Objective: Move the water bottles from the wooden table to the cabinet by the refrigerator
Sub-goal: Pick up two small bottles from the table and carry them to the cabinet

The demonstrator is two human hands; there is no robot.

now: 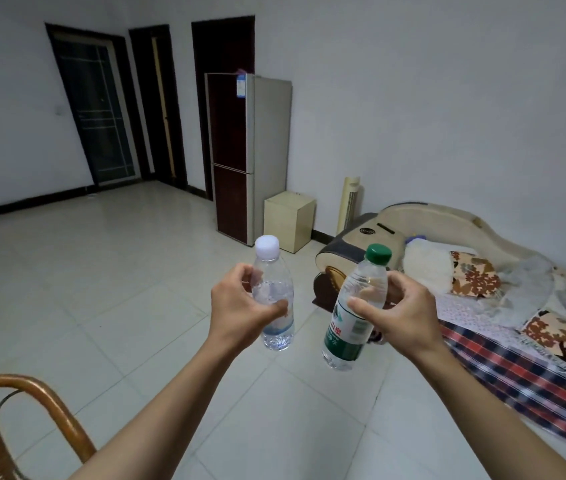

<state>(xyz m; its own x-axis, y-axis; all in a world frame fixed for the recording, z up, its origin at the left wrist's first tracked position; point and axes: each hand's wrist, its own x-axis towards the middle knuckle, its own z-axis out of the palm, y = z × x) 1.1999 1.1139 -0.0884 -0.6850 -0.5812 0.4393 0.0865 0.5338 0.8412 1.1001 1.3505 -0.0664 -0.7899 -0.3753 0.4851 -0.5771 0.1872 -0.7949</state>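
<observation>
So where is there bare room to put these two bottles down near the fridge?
The top of the small cream cabinet right of the refrigerator looks bare. Open tiled floor spreads left of it. The sofa side is crowded with cushions. Left hand and right hand each hold a bottle.

Both forearms are bare, with no sleeves, watch or rings.

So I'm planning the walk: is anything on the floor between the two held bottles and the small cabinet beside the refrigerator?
Nothing visible. Bare tile floor runs from the bottles to the cream cabinet beside the refrigerator; the sofa stands off to the right.
</observation>
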